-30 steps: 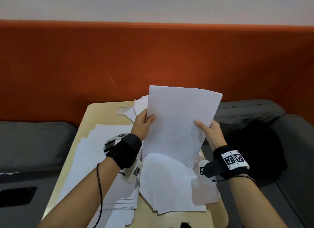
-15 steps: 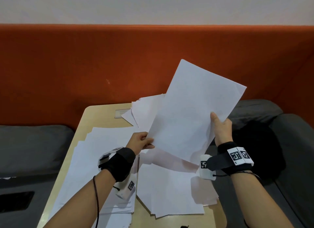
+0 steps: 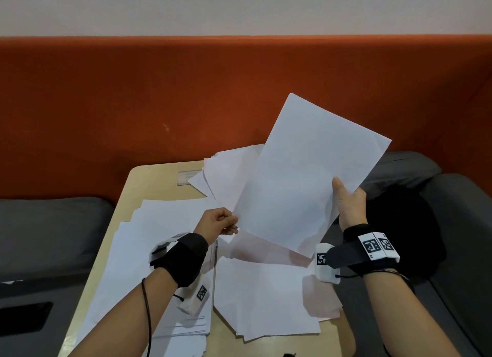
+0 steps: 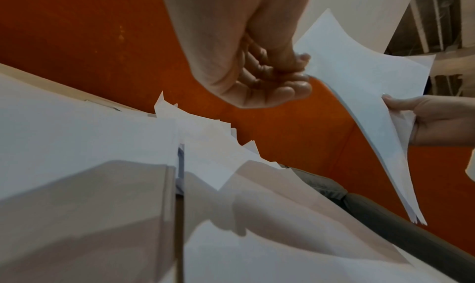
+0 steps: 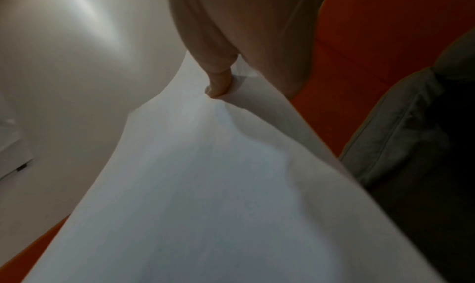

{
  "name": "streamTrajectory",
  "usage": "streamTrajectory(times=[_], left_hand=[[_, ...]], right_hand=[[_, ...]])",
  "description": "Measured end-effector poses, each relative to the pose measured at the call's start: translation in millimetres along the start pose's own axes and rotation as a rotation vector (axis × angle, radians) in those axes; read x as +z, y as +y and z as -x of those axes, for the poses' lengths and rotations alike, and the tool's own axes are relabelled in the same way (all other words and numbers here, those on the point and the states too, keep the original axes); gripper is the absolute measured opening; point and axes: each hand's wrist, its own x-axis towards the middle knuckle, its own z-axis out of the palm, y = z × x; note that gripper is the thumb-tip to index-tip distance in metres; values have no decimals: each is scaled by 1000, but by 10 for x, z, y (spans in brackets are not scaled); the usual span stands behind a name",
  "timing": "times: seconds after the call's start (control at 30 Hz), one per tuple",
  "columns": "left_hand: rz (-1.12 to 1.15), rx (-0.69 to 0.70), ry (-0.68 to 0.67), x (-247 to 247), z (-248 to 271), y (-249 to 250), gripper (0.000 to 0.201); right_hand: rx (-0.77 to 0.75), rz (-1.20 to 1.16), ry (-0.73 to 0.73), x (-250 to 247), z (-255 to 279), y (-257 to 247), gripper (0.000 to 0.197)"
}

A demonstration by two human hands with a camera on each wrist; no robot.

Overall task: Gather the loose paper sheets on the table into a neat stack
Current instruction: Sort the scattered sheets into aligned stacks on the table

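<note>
1. Right hand [image 3: 349, 202] grips the held sheets [image 3: 306, 175] at their right edge: thumb [image 5: 218, 82] lies flat on the near face, the other fingers are behind the paper and hidden in the head view.
2. In the left wrist view those rear fingers [image 4: 421, 106] show curled against the back of the sheets; the lower edge fans into several layers, so it's a thin bundle, not a single sheet.
3. Held sheets are up in the air, tilted to the right, above the table [image 3: 149, 180] and partly over its right edge.
4. Left hand [image 3: 217, 223] sits at the bundle's lower-left corner, fingers curled in toward the palm, thumb and fingertips pressed together right at the corner. Can't tell whether they actually pinch the paper or only touch it.
5. Loose sheets [image 3: 165, 223] lie spread over the left of the table; another overlapping pile [image 3: 266, 298] lies near the front right; more ragged sheets [image 3: 226, 172] sit at the far edge behind the bundle.
6. Behind: orange backrest [image 3: 133, 103], grey cushions [image 3: 50, 228].
</note>
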Motion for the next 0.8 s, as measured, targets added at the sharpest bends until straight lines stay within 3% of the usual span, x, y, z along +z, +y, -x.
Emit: streamTrajectory(times=[0.47, 0.63, 0.73, 0.8], left_hand=[[-2, -89, -87, -173, 38, -132, 27], [-131, 61, -123, -159, 42, -22, 14], [-108, 174, -36, -54, 18, 203, 28], [-57, 232, 28, 11, -15, 321, 25]], right_hand=[[32, 9, -140, 5, -3, -10, 29], [7, 34, -284, 40, 61, -67, 19], [-9, 38, -368, 131, 136, -114, 17], [-11, 25, -399, 178, 173, -135, 15]])
